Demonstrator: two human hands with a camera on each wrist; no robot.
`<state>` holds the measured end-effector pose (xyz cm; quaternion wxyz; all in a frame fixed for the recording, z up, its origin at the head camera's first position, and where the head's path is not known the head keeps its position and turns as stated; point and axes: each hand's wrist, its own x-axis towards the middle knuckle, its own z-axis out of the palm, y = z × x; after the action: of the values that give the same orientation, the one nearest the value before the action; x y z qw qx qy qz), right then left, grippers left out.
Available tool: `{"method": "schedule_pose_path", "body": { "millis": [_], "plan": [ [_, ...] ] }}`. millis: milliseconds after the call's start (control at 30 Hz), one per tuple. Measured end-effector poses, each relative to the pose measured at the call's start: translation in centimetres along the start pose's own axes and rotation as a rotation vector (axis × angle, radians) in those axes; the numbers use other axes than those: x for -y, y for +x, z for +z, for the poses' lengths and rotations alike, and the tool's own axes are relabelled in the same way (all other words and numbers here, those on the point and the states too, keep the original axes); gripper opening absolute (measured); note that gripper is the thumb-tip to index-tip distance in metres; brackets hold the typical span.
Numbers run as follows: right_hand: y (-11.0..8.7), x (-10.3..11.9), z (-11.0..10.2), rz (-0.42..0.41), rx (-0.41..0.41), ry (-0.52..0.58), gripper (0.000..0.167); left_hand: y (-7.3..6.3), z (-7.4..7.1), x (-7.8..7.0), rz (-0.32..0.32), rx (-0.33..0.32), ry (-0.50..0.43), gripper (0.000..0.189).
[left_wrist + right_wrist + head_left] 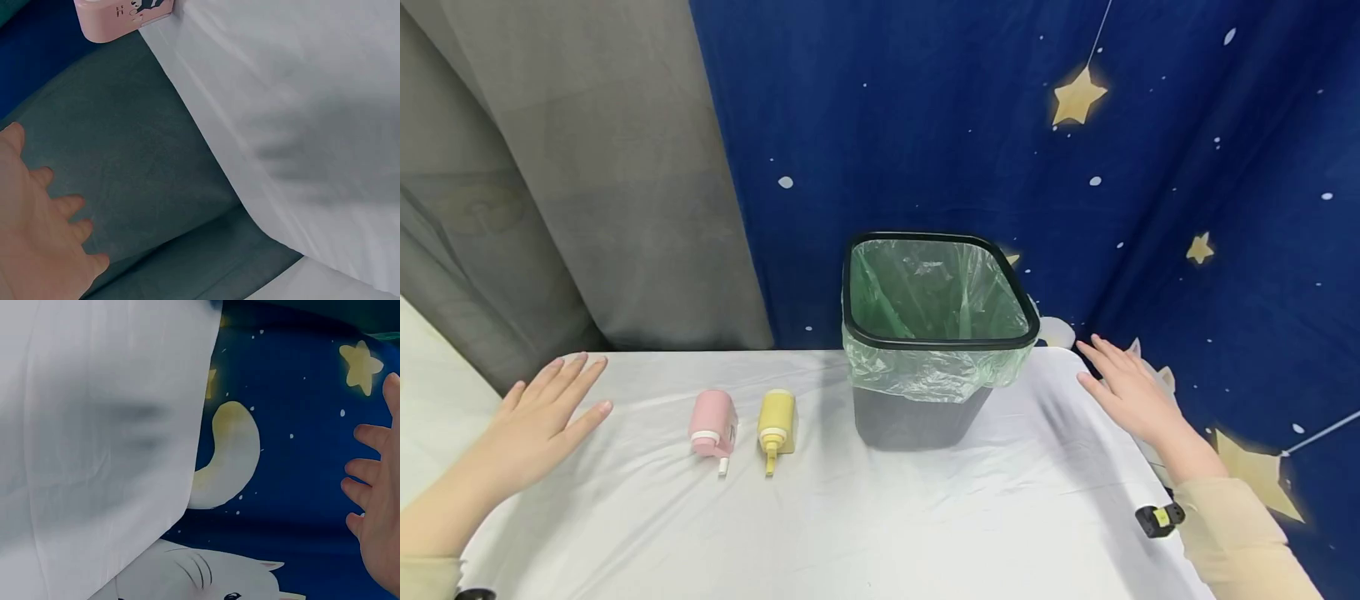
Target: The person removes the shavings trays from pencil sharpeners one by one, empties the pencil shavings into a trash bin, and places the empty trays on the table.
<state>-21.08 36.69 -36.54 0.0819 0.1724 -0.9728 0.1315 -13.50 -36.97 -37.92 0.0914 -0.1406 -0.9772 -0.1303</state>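
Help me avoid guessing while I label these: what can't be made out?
Bin, head view: the green bag hides its inner floor.
Pink bottle, left wrist view: the top edge cuts it off; head view: its print is too small to read.
Yellow bottle, head view: its own body hides its underside.
Left hand, left wrist view: the picture's edge cuts it off.
Right hand, right wrist view: the right edge cuts it off.

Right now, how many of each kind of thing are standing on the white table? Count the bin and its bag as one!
Bottles: 2 (pink bottle, yellow bottle)
Bins: 1 (dark grey bin with its green bag)
Total: 3
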Motion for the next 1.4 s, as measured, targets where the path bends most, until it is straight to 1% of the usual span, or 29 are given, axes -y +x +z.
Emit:
{"method": "schedule_pose_path", "body": {
  "millis": [233, 433, 567, 667, 800, 1033, 1133, 1233, 1400],
  "plan": [
    [-0.4, 0.9, -0.3, -0.027, -0.054, 0.003, 0.054, -0.1, 0.0, 0.1, 0.0, -0.033, -0.067, 0.06],
    [-0.9, 2.2, -1.1, -0.041, -0.097, 0.013, 0.051, -0.2, 0.1, -0.1, 0.022, -0.097, -0.064, 0.054],
    [-1.4, 3.4, -1.7, -0.06, -0.122, 0.024, 0.047, -0.2, -0.3, -1.0, 0.034, -0.118, -0.055, 0.05],
    [-2.0, 4.4, -2.0, -0.081, -0.155, 0.034, 0.041, -0.2, -0.5, -1.8, 0.019, -0.103, -0.043, 0.046],
    [-3.0, 5.8, -2.2, -0.115, -0.219, 0.051, 0.033, -0.2, -0.6, -2.7, 0.007, -0.088, -0.011, 0.042],
    [-3.9, 8.1, -2.0, -0.17, -0.33, 0.038, 0.028, -0.6, -0.7, -4.6, -0.019, -0.099, -0.057, 0.038],
    [-4.2, 8.8, -1.8, -0.225, -0.397, 0.043, 0.027, -0.6, -0.7, -5.5, -0.036, -0.103, -0.064, 0.039],
    [-4.3, 9.5, -1.5, -0.308, -0.468, 0.086, 0.027, -0.5, -0.6, -6.3, -0.044, -0.108, -0.069, 0.04],
    [-4.3, 10.7, -0.5, -0.442, -0.567, 0.198, 0.044, -0.4, -0.4, -7.5, -0.051, -0.114, -0.085, 0.043]
  ]
}}
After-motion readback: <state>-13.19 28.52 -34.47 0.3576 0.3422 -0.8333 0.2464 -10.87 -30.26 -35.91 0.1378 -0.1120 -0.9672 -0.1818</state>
